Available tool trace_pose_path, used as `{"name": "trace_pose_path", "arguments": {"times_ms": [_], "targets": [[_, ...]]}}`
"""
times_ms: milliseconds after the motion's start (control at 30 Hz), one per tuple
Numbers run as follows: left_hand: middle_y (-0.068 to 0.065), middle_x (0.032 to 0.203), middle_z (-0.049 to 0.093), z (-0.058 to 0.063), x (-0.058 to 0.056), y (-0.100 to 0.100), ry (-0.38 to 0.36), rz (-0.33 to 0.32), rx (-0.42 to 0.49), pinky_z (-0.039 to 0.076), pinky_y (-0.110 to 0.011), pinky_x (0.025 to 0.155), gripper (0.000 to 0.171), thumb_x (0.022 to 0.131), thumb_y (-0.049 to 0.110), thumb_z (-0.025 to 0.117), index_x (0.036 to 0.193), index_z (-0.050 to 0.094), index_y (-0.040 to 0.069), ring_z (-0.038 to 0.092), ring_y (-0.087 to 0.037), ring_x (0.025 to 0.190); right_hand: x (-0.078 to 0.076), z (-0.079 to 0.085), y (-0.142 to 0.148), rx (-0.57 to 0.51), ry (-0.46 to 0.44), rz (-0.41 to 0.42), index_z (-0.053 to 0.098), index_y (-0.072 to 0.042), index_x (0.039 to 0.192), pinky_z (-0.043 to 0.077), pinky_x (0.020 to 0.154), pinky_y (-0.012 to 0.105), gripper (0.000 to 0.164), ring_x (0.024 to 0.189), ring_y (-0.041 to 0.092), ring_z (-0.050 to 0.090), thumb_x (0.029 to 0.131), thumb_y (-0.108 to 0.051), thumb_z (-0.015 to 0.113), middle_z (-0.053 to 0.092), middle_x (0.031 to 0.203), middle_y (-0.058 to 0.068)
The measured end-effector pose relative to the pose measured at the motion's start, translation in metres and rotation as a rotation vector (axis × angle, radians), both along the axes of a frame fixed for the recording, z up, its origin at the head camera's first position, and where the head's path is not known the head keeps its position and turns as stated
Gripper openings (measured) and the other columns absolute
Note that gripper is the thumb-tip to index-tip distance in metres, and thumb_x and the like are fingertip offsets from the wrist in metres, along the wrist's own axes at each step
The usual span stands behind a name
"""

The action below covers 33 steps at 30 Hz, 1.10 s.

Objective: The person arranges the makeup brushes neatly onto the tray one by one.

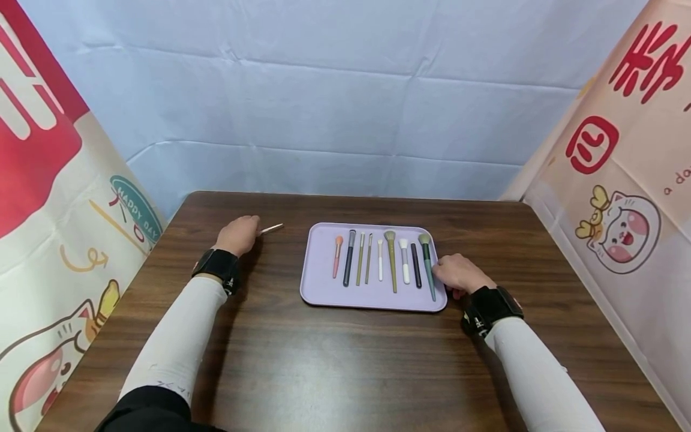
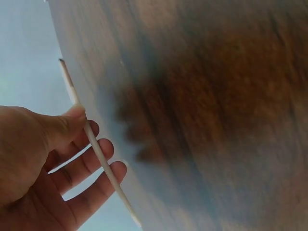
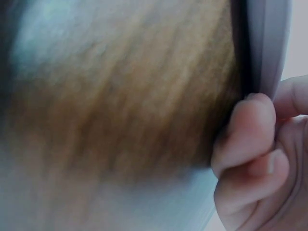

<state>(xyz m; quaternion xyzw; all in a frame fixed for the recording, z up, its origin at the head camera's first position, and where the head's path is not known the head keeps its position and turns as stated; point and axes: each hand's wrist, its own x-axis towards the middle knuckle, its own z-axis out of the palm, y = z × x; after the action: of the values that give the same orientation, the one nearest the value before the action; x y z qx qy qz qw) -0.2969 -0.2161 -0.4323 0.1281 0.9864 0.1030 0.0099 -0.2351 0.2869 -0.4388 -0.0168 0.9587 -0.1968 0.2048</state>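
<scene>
In the head view my left hand [image 1: 237,236] is over the left part of the table, apart from the tray. Between thumb and fingers it pinches a slim, pale-handled makeup brush [image 2: 102,159], whose small dark tip points up past the thumb in the left wrist view. My right hand [image 1: 462,274] grips the right edge of a lilac tray [image 1: 318,293]; its curled fingers [image 3: 248,132] meet the rim in the right wrist view. Several makeup brushes lie side by side on the tray, from a pink one [image 1: 337,255] to a large green one [image 1: 428,270] nearest the right hand.
The tray rests on a dark wood table [image 1: 335,366]. A pale blue cloth [image 1: 345,102] hangs behind the far edge. Printed cloths stand along the left side [image 1: 48,240] and right side [image 1: 610,180].
</scene>
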Motion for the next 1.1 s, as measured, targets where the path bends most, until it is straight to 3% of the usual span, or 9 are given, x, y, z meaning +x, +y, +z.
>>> {"name": "trace_pose_path", "arguments": {"times_ms": [200,433,633,767,967,1100], "targets": [[-0.02,0.111,0.07,0.002,-0.001,0.002,-0.013,0.003,0.011,0.056,-0.05,0.079,0.019,0.101,0.007,0.062,0.116,0.068,-0.001,0.066,-0.035,0.099,0.0,0.0,0.0,-0.003,0.001,-0.001,0.059,-0.003,0.08,0.051,0.047,0.033,0.033,0.05,0.022,0.06,0.1,-0.02,0.038,0.056,0.063,0.01],[-0.017,0.105,0.071,0.008,0.0,0.009,0.005,0.007,0.022,0.055,-0.047,0.075,0.015,0.101,0.009,0.062,0.109,0.071,0.002,0.065,-0.031,0.091,0.001,-0.001,0.0,-0.001,-0.002,-0.005,0.06,-0.002,0.083,0.051,0.047,0.033,0.034,0.05,0.022,0.06,0.101,-0.02,0.037,0.055,0.064,0.01],[-0.014,0.097,0.071,0.017,0.004,0.02,0.02,0.006,0.033,0.053,-0.047,0.071,0.013,0.101,0.011,0.063,0.106,0.071,0.003,0.065,-0.029,0.082,0.001,0.0,0.001,-0.018,-0.016,-0.022,0.062,0.001,0.094,0.051,0.048,0.033,0.032,0.053,0.023,0.06,0.1,-0.02,0.038,0.056,0.069,0.011],[-0.013,0.092,0.07,0.025,0.007,0.03,-0.022,0.008,0.032,0.051,-0.043,0.067,0.013,0.101,0.012,0.062,0.105,0.07,0.002,0.062,-0.026,0.075,0.001,0.0,0.001,-0.017,-0.015,-0.019,0.062,0.0,0.093,0.051,0.048,0.033,0.032,0.053,0.023,0.06,0.1,-0.02,0.039,0.056,0.068,0.011],[-0.014,0.094,0.071,0.031,0.011,0.041,-0.082,0.013,0.028,0.053,-0.044,0.067,0.014,0.1,0.01,0.061,0.104,0.071,0.001,0.065,-0.027,0.077,0.0,-0.002,0.001,-0.003,-0.001,-0.007,0.059,-0.003,0.08,0.05,0.047,0.033,0.034,0.05,0.023,0.06,0.1,-0.02,0.038,0.055,0.062,0.009],[-0.014,0.09,0.07,0.033,0.011,0.048,-0.108,0.029,0.036,0.053,-0.041,0.064,0.014,0.099,0.009,0.06,0.102,0.071,0.001,0.065,-0.026,0.074,-0.001,-0.001,0.001,0.0,-0.002,-0.005,0.058,-0.004,0.079,0.05,0.047,0.033,0.033,0.05,0.023,0.06,0.1,-0.02,0.038,0.055,0.063,0.009]]}}
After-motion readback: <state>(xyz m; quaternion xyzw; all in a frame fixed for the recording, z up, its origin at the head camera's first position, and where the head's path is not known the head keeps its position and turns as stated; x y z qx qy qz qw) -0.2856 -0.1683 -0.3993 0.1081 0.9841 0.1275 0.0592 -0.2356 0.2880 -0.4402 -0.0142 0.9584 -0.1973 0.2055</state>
